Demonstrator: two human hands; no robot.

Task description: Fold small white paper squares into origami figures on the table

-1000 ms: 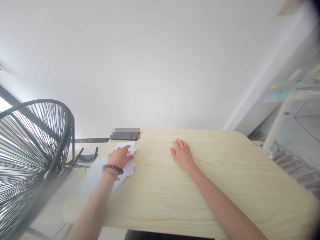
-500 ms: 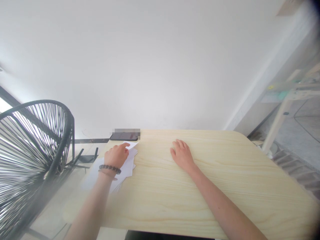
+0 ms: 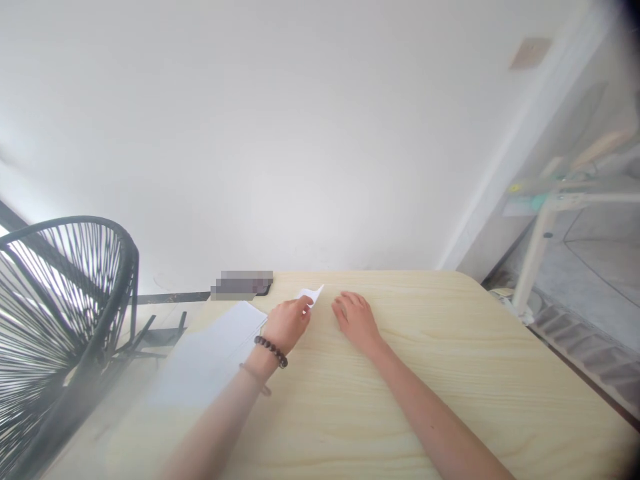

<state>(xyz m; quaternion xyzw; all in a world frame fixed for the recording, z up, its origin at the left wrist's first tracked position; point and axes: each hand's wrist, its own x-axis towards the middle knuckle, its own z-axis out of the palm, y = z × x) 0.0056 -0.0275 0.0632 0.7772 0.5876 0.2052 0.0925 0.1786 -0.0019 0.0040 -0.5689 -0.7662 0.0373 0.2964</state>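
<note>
My left hand [image 3: 287, 321], with a dark bead bracelet on the wrist, pinches a small white sheet of paper [image 3: 313, 294] and holds it just above the light wooden table [image 3: 450, 373]. Left of that hand a stack of white paper [image 3: 215, 347] lies flat on the table. My right hand [image 3: 356, 320] rests palm down on the wood a little to the right, its fingers stretched out and holding nothing. The two hands are close but apart.
A dark phone [image 3: 245, 287] lies at the table's far edge by the white wall. A black wire chair [image 3: 60, 313] stands at the left. A pale wooden stand [image 3: 540, 240] is on the floor at the right.
My left hand has lifted one sheet off the stack and carried it right, toward my right hand. The right hand has stayed flat on the table.
</note>
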